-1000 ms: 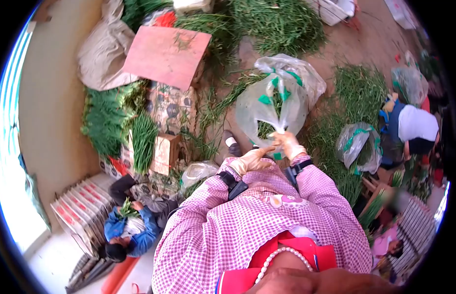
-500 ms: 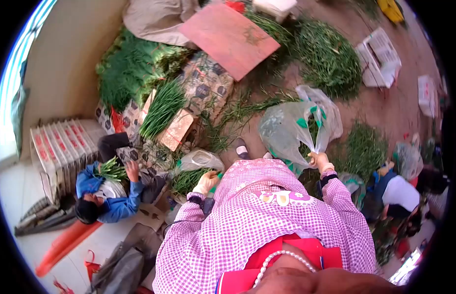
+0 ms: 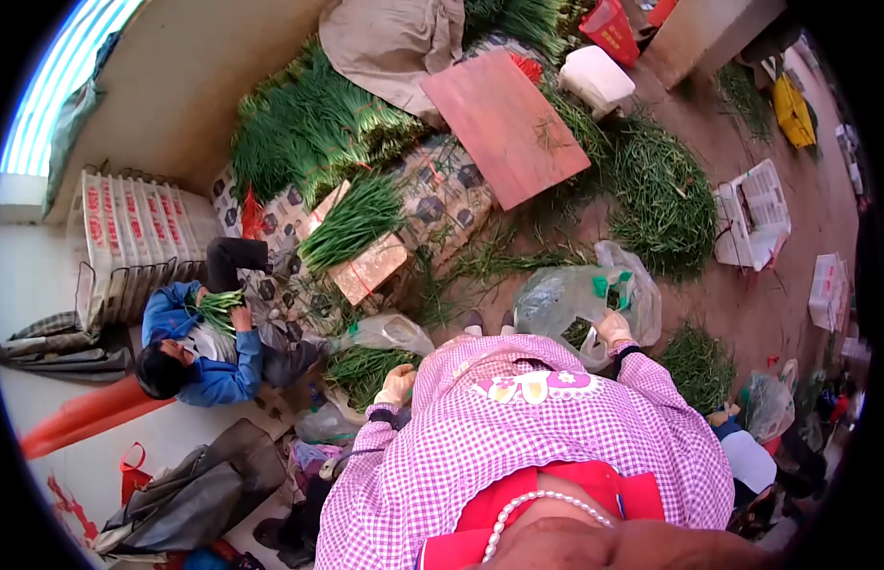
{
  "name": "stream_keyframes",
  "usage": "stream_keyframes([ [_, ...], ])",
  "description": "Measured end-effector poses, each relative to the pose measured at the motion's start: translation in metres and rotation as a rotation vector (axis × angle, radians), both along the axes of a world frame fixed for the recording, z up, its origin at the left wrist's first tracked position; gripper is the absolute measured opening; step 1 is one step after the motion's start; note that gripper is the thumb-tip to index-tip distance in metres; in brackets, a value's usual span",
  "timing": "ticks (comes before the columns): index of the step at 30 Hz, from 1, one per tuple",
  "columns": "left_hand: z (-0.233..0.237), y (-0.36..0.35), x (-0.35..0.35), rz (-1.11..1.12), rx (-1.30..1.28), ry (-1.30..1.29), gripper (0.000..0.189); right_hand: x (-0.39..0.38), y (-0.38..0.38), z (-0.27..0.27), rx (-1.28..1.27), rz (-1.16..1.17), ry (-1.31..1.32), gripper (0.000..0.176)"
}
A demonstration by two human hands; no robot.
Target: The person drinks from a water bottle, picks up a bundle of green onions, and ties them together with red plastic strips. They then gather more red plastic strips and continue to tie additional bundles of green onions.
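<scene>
My right hand (image 3: pixel 613 330) is closed on the rim of a large clear plastic bag (image 3: pixel 548 302) with green patches on it. Some green stalks show through its opening, and the bag hangs just in front of my apron. On the other side, my left hand (image 3: pixel 396 383) is curled closed at the edge of a second plastic bag (image 3: pixel 396 332), which holds cut greens (image 3: pixel 359 370); its fingertips are partly hidden. Both hands seem to wear pale gloves. My feet show only slightly beyond the checked apron (image 3: pixel 537 423).
At left a seated person (image 3: pixel 209 356) holds a bunch of greens. Stacked white crates (image 3: pixel 143 233) stand behind. A green bundle (image 3: pixel 352 223) lies across a block (image 3: pixel 371 269). Beyond are a reddish board (image 3: pixel 506 123), a heap of stalks (image 3: pixel 663 195) and a white crate (image 3: pixel 754 217).
The view has shifted, showing more ahead. My right hand is farther from the seated person's height, and its bag hangs wider and less bunched. The seated person's hand has come down onto the greens.
</scene>
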State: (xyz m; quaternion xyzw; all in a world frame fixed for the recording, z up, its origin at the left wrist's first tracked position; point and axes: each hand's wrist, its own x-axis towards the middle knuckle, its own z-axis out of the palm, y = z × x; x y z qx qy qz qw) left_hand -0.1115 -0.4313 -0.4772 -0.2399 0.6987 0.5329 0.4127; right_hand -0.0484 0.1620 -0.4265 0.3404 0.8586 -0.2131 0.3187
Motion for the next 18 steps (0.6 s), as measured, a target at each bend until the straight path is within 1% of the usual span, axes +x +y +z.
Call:
stream_keyframes([
  [1, 0.011, 0.009, -0.012, -0.010, -0.001, 0.047, 0.042, -0.014, -0.007, 0.006, 0.078, 0.042, 0.163, 0.047],
  [2, 0.023, 0.016, -0.025, -0.003, -0.005, 0.046, 0.042, -0.036, -0.007, 0.011, 0.031, 0.080, 0.165, 0.050],
  [4, 0.065, 0.045, -0.063, -0.012, 0.011, 0.077, 0.044, -0.078, -0.009, 0.002, -0.071, 0.143, 0.313, 0.043],
  [5, 0.070, 0.055, -0.078, 0.018, -0.031, 0.116, 0.045, -0.102, -0.011, -0.001, -0.073, 0.156, 0.302, 0.043],
  [6, 0.070, 0.062, -0.092, 0.028, -0.032, 0.102, 0.045, -0.129, -0.017, -0.003, -0.201, 0.153, 0.353, 0.040],
  [7, 0.068, 0.068, -0.109, 0.024, 0.016, 0.169, 0.045, -0.157, -0.024, -0.004, -0.327, 0.145, 0.406, 0.037],
  [9, 0.066, 0.084, -0.142, 0.014, 0.070, 0.303, 0.046, -0.217, -0.046, -0.001, -0.491, 0.101, 0.431, 0.033],
  [10, 0.067, 0.096, -0.163, 0.007, 0.076, 0.303, 0.047, -0.246, -0.058, -0.003, -0.502, 0.125, 0.468, 0.032],
  [12, 0.059, 0.115, -0.208, -0.085, 0.072, 0.335, 0.048, -0.311, -0.088, 0.021, -0.596, 0.102, 0.421, 0.029],
  [13, 0.054, 0.124, -0.231, -0.120, 0.093, 0.361, 0.046, -0.338, -0.096, 0.000, -0.651, 0.056, 0.448, 0.029],
  [14, 0.048, 0.130, -0.253, -0.197, 0.089, 0.310, 0.051, -0.361, -0.104, -0.020, -0.709, 0.021, 0.458, 0.029],
  [15, 0.049, 0.138, -0.269, -0.299, 0.011, 0.345, 0.051, -0.390, -0.115, 0.004, -0.740, -0.005, 0.301, 0.030],
  [16, 0.049, 0.142, -0.283, -0.408, -0.076, 0.379, 0.050, -0.419, -0.126, 0.018, -0.790, -0.067, 0.284, 0.032],
  [18, 0.043, 0.151, -0.296, -0.388, -0.024, 0.476, 0.049, -0.474, -0.141, 0.012, -0.850, -0.071, 0.199, 0.033],
])
